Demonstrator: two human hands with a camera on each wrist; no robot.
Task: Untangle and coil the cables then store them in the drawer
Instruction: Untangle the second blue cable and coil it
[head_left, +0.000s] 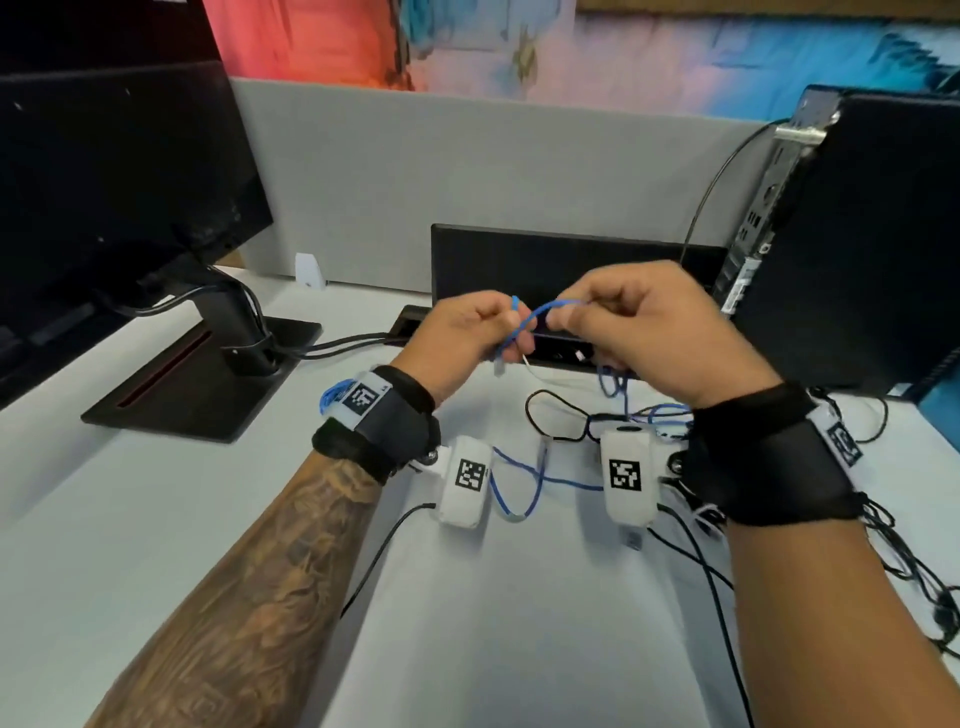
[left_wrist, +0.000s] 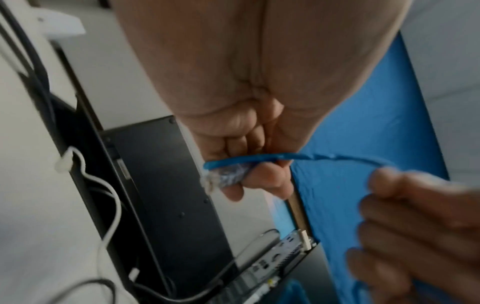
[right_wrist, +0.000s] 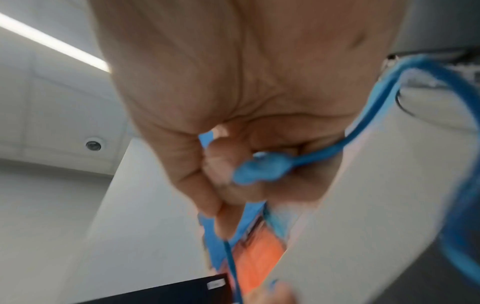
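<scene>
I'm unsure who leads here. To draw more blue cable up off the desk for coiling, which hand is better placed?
Probably the right hand: the blue cable runs down from it to the desk. The left hand pinches the plug end, an anchor.

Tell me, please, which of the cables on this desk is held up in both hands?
The blue cable: the left hand and right hand both pinch it above the desk, while the black cables and white cable lie loose.

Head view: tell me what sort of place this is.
Most likely an office workstation. A monitor on a stand sits at the left of a white desk, a small desktop computer stands at the right, and a grey partition panel closes off the back.
</scene>
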